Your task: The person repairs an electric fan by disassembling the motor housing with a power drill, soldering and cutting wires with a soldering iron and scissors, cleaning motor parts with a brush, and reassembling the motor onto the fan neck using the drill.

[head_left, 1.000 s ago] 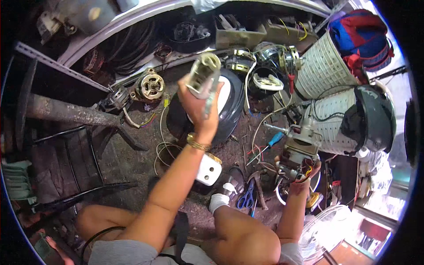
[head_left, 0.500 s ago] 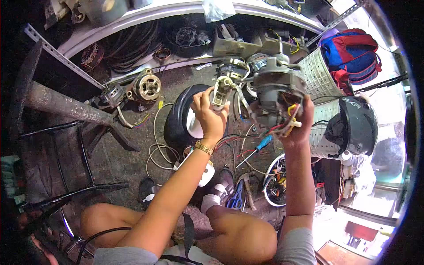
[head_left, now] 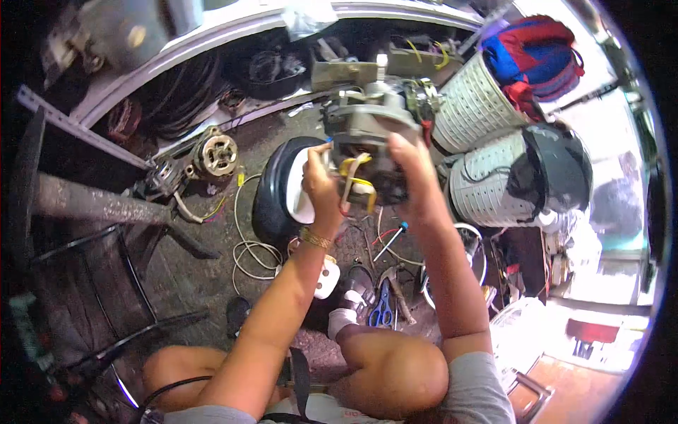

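A grey motor (head_left: 371, 127) with a shaft pointing up is held in front of me, blurred by motion. Yellow and white wires (head_left: 359, 180) hang from its lower side. My right hand (head_left: 413, 173) grips the motor's right side. At its left side is my left hand (head_left: 323, 187), fingers bent; the motor hides what, if anything, they hold. Behind my left hand stands a black housing (head_left: 272, 191) with a white oval part (head_left: 299, 191). A white piece with two holes (head_left: 327, 279) lies below my left wrist.
Another motor (head_left: 215, 153) lies at the left near a metal post (head_left: 99, 199). Blue scissors (head_left: 382, 307) and a screwdriver (head_left: 392, 238) are on the floor. Perforated white baskets (head_left: 480, 185), a black helmet (head_left: 558, 166) and a red-blue backpack (head_left: 533, 56) stand at the right.
My right hand has raised the motor from the lower right and brought it left, to my left hand. The small pale part seen earlier in my left hand is no longer visible.
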Demonstrator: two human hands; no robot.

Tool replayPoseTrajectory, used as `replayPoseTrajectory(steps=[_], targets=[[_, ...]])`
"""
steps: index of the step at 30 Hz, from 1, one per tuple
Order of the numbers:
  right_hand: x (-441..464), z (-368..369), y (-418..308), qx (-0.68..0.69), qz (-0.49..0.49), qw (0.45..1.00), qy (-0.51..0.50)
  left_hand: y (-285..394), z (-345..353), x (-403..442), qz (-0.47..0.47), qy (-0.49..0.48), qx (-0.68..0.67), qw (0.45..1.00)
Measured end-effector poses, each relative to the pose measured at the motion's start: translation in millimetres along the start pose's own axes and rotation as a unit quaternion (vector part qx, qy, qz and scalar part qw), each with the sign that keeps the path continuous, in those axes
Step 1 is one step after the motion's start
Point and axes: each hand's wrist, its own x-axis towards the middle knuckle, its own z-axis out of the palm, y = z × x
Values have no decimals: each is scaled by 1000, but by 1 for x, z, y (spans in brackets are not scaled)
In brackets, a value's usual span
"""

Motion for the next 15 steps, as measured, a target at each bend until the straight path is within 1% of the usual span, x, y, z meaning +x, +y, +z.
replayPoseTrajectory(steps=[1, 2, 3, 4, 5, 6, 8, 9, 10, 11, 12, 14, 15], targets=[[2, 2, 8, -1, 4, 1000, 3, -6, 4, -3, 2, 1, -16, 1000], [6, 1, 14, -1, 6, 1000, 5, -17, 2, -2, 52, -18, -40, 998], [7, 2, 12, -79, -10, 997, 15, -17, -4, 3, 102, -40, -65, 992], [7, 1, 12, -154, -19, 987, 27, -33, -16, 7, 177, -76, -14, 981], [15, -6, 19, -283, -90, 955, 24, -49, -27, 11, 254, -106, 29, 961], [8, 1, 2, -389, -113, 912, 66, -60, -31, 6, 231, -127, -10, 965], [19, 2, 8, -450, -193, 865, 110, -82, -34, -13, 87, -171, -124, 974], [23, 4, 11, -423, -221, 875, 83, -90, -37, -19, 35, -186, -151, 970], [26, 9, 16, -393, -250, 883, 52, -95, -43, -15, 77, -203, -103, 971], [31, 15, 22, -328, -242, 913, 2, -99, -49, -12, 120, -216, -56, 967], [35, 22, 34, -316, -284, 905, 28, -109, -48, 2, 119, -249, 11, 961], [40, 31, 32, -265, -172, 949, -8, -123, -52, 12, 107, -310, 148, 933], [43, 33, 29, -253, -148, 956, 11, -66, -59, 21, -77, -337, 128, 930]])
